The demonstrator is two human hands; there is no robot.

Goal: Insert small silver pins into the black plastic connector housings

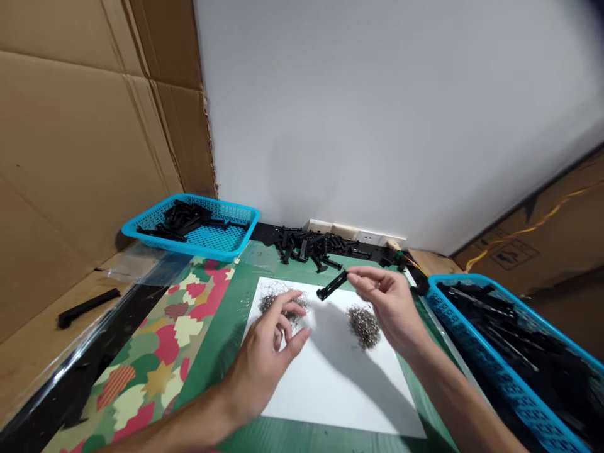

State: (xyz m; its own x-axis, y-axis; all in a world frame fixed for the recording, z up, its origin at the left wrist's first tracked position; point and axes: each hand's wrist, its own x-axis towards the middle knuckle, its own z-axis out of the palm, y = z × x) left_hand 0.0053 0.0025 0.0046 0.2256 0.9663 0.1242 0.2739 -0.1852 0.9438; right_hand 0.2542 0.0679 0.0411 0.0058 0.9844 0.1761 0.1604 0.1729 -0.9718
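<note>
Between the thumb and fingers of my right hand (pixel 389 302) is one end of a slim black plastic part (pixel 332 285), held tilted above a white sheet (pixel 330 377). My left hand (pixel 271 349) hovers over the sheet's left side, fingers apart and curved, with nothing visible in it. Just behind its fingers lies a pile of tiny metal pieces (pixel 268 303), partly hidden by the hand. A second pile of small shiny metal pieces (pixel 363 327) sits below my right hand; their exact kind is too small to tell.
Black parts (pixel 306 244) lie heaped along the wall. A blue basket (pixel 221 242) with black parts stands back left, and another blue basket (pixel 519 402) is at the right. One long black part (pixel 89 307) rests on cardboard at left. Yellow wires (pixel 514 234) hang at right.
</note>
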